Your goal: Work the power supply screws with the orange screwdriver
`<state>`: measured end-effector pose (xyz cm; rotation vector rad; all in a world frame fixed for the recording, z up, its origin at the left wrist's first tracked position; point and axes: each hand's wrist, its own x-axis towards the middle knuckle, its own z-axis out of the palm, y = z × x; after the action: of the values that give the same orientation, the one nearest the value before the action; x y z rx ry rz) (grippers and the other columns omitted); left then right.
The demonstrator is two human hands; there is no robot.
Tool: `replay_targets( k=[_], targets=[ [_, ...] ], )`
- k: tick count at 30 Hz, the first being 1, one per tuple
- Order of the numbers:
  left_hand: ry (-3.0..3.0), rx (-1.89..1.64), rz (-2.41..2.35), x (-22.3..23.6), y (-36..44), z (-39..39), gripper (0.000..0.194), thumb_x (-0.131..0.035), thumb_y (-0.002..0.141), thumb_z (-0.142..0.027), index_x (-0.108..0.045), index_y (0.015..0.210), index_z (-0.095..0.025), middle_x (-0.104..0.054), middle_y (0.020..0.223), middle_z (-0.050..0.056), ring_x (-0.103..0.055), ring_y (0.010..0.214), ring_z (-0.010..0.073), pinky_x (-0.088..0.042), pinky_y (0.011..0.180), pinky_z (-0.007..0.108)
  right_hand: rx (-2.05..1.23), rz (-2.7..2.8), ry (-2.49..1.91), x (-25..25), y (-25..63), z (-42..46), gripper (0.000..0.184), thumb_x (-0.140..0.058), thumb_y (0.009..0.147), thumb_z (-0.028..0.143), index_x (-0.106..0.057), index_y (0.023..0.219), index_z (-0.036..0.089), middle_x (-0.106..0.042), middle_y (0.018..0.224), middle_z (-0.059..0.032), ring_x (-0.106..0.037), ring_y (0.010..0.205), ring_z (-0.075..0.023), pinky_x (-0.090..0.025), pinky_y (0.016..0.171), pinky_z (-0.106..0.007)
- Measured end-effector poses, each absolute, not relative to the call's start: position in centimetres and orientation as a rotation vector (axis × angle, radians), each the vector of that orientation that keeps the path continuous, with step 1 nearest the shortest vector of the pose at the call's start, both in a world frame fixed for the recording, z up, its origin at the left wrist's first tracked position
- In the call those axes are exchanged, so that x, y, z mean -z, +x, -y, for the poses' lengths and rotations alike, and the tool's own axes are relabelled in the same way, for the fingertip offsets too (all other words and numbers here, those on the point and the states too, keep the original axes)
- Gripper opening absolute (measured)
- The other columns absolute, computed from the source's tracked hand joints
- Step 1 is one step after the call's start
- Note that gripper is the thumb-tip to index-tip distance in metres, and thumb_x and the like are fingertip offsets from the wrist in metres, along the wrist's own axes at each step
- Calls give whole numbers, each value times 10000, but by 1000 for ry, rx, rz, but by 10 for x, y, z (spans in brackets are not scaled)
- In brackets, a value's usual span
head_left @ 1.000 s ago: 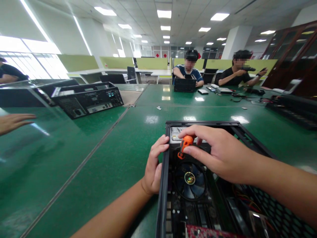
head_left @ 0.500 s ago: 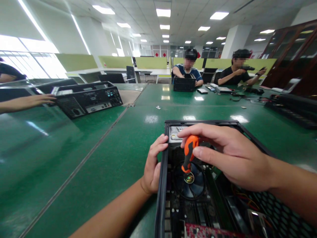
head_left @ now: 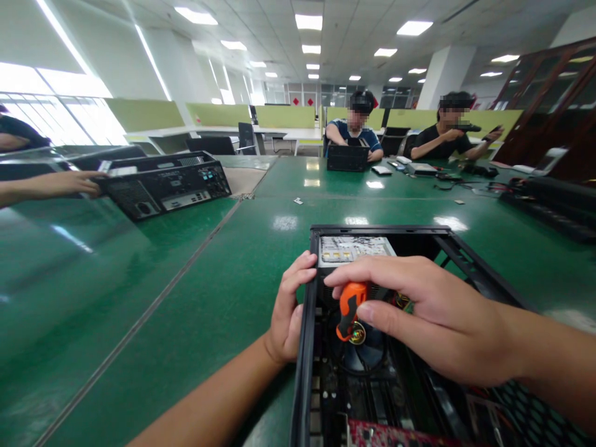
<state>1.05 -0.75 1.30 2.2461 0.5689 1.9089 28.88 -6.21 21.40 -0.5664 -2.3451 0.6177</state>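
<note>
An opened black computer case (head_left: 305,347) lies in front of me on the green table. My left hand (head_left: 291,307) is closed round its left rim. In my right hand (head_left: 419,310) is an orange and black screwdriver (head_left: 351,305), pinched by the handle between thumb and fingers. The handle leans over the round fan (head_left: 365,357); the blade and its tip are hidden from view. A metal power supply (head_left: 356,247) with a worn label sits at the case's far end. A red circuit board (head_left: 386,433) shows at the near end.
Another computer case (head_left: 172,192) stands at the left, with another person's hand (head_left: 77,183) on it beside a clear panel (head_left: 69,261). Across the green table (head_left: 209,298) one person sits behind a black box (head_left: 347,158). Cables and dark equipment (head_left: 554,205) lie at the right.
My right hand has moved down and slightly left with the screwdriver, showing more of the power supply. My left hand keeps its place on the rim.
</note>
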Motion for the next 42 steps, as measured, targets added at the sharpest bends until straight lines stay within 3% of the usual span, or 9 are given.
replay_targets(
  k=[6,12,23,25,27,29,34,39,42],
  targets=[
    [2254,-1908,-558,-12,10,6,550,-663,1309,-454,-675,1850,-359,-779,1866,134,-729,1801,380,-616,1500,653,-590,2391,-542,-215,287,65,318,-696,1208,147,-885,1464,162,-991,1515,-135,-944,1428,-250,-722,1296,-368],
    [2228,-1909,-544,-13,10,6,519,-639,1328,-508,-699,1820,-352,-796,1841,142,-736,1792,376,-620,1490,645,-525,2383,-456,-212,279,66,86,-935,1161,246,-909,1156,164,-973,1069,-58,-903,960,-194,-711,963,-263],
    [2209,-1902,-539,-10,9,5,521,-650,1323,-496,-700,1818,-342,-796,1835,148,-730,1796,367,-594,1506,633,-626,2337,-557,-208,280,63,430,-1109,1069,504,-784,965,242,-899,882,25,-808,750,-152,-579,707,-242],
    [2217,-1896,-540,-10,8,5,520,-637,1327,-485,-697,1821,-335,-794,1841,147,-721,1808,350,-582,1521,605,-681,2360,-603,-210,280,64,316,-1053,1097,437,-811,1019,249,-927,936,2,-844,802,-180,-617,755,-269],
    [2225,-1885,-539,-10,8,5,528,-647,1323,-469,-688,1832,-332,-784,1855,149,-704,1827,344,-571,1534,592,-746,2385,-625,-214,282,66,103,-936,1148,323,-862,1156,251,-990,1131,-53,-919,992,-227,-692,935,-329],
    [2223,-1883,-537,-9,7,5,542,-681,1304,-460,-684,1833,-342,-786,1853,151,-710,1823,361,-582,1527,622,-788,2389,-644,-219,287,69,99,-838,1168,257,-875,1260,251,-998,1285,-90,-931,1143,-262,-705,1075,-391],
    [2190,-1895,-593,-7,5,4,523,-696,1275,-425,-721,1790,-342,-816,1812,152,-733,1798,376,-615,1497,666,-1189,1966,-545,-232,306,73,182,-769,920,136,-777,1029,282,-775,878,-5,-699,751,-234,-645,751,-357],
    [2218,-1884,-608,-7,3,4,519,-669,1276,-401,-732,1785,-321,-811,1823,148,-739,1791,355,-612,1502,619,-1473,1538,-281,-244,314,66,74,-804,978,331,-734,957,317,-536,636,64,-430,551,-220,-752,1097,-619],
    [2209,-1891,-599,-4,3,2,516,-636,1292,-413,-726,1793,-325,-809,1823,152,-739,1789,359,-613,1495,629,-1502,1474,-354,-239,323,73,137,-773,1021,396,-692,926,340,-467,624,65,-395,539,-231,-765,1150,-682]
  ],
)
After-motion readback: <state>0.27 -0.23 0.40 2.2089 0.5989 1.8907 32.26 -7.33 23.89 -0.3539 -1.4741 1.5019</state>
